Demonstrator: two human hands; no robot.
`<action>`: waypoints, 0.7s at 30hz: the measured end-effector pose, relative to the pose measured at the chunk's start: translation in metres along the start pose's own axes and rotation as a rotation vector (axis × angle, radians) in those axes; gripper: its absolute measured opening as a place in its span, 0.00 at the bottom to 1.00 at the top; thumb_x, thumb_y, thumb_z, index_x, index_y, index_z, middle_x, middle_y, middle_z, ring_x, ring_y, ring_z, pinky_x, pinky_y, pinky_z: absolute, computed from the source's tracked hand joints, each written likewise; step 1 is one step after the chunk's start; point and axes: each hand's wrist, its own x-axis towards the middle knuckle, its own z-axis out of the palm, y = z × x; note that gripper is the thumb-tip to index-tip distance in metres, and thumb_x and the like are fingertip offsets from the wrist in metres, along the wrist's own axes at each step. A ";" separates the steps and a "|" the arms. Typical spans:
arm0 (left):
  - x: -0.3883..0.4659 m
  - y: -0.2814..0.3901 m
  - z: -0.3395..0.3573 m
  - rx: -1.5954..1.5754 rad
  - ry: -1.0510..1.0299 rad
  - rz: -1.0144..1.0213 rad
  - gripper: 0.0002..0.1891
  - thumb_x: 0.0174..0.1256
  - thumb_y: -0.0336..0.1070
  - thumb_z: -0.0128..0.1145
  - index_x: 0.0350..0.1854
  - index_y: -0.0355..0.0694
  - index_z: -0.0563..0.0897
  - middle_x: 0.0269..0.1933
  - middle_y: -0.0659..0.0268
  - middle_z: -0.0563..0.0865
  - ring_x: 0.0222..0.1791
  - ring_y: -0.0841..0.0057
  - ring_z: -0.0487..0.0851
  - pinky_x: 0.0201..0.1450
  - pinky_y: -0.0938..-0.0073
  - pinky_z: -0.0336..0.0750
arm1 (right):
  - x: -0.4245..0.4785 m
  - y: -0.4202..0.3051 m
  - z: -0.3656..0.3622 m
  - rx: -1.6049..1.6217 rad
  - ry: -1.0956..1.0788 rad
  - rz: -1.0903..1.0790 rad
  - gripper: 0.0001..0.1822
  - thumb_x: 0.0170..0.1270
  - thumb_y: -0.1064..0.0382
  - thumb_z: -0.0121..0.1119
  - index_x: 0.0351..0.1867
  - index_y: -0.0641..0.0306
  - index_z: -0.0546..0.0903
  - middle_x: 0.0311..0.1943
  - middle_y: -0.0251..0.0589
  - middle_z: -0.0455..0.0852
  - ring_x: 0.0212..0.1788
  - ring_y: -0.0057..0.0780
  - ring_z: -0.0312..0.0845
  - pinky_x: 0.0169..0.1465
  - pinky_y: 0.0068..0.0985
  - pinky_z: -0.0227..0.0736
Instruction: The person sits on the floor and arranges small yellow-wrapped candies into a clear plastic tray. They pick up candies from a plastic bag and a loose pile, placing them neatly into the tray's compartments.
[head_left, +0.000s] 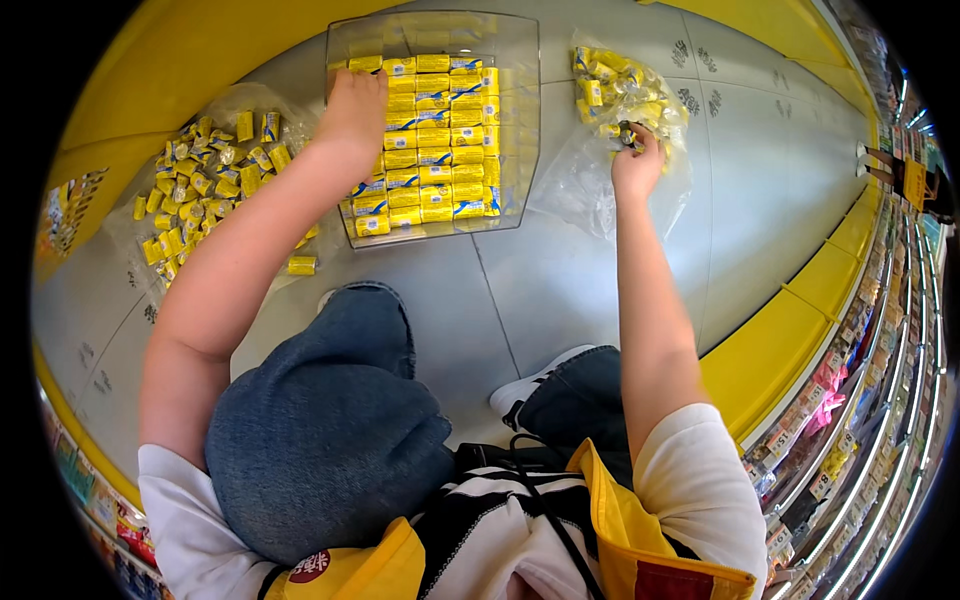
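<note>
A clear plastic bin (517, 150) stands on the floor before me, with yellow wrapped packets (435, 155) laid in close rows inside it. My left hand (358, 116) reaches over the bin's left side, its fingertips at a packet in the far left corner. The palm side is hidden, so any hold there cannot be seen. To the right of the bin lies a clear plastic bag (592, 199) with loose yellow packets (611, 75) in its far part. My right hand (641, 161) is at the bag, fingers and thumb closed around a small packet (627, 136) with a dark, shiny end.
Many loose yellow packets (199, 187) lie on clear plastic at the left, and one packet (301, 265) sits near my knee. Stocked shelves (840, 420) with a yellow base (780, 330) run along the right. A person (907, 180) stands farther down the aisle.
</note>
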 end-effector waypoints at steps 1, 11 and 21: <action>-0.002 0.000 0.002 0.005 0.005 -0.005 0.78 0.26 0.71 0.82 0.81 0.28 0.59 0.59 0.65 0.82 0.60 0.71 0.76 0.65 0.66 0.65 | 0.005 -0.001 0.003 -0.049 -0.051 -0.051 0.18 0.58 0.72 0.62 0.50 0.57 0.88 0.51 0.44 0.89 0.55 0.44 0.83 0.58 0.33 0.79; -0.019 0.006 0.012 -0.011 -0.017 -0.016 0.69 0.42 0.67 0.78 0.81 0.27 0.58 0.77 0.49 0.71 0.73 0.63 0.71 0.74 0.65 0.62 | 0.008 -0.007 -0.003 -0.491 -0.293 -0.465 0.13 0.54 0.64 0.72 0.43 0.52 0.91 0.50 0.33 0.89 0.52 0.48 0.81 0.57 0.39 0.78; -0.031 0.008 0.017 -0.039 -0.007 -0.022 0.59 0.51 0.61 0.75 0.79 0.26 0.62 0.77 0.45 0.70 0.73 0.60 0.73 0.77 0.62 0.60 | -0.076 -0.161 -0.047 0.706 0.073 -0.407 0.17 0.62 0.70 0.75 0.51 0.63 0.84 0.44 0.35 0.83 0.44 0.22 0.80 0.42 0.19 0.75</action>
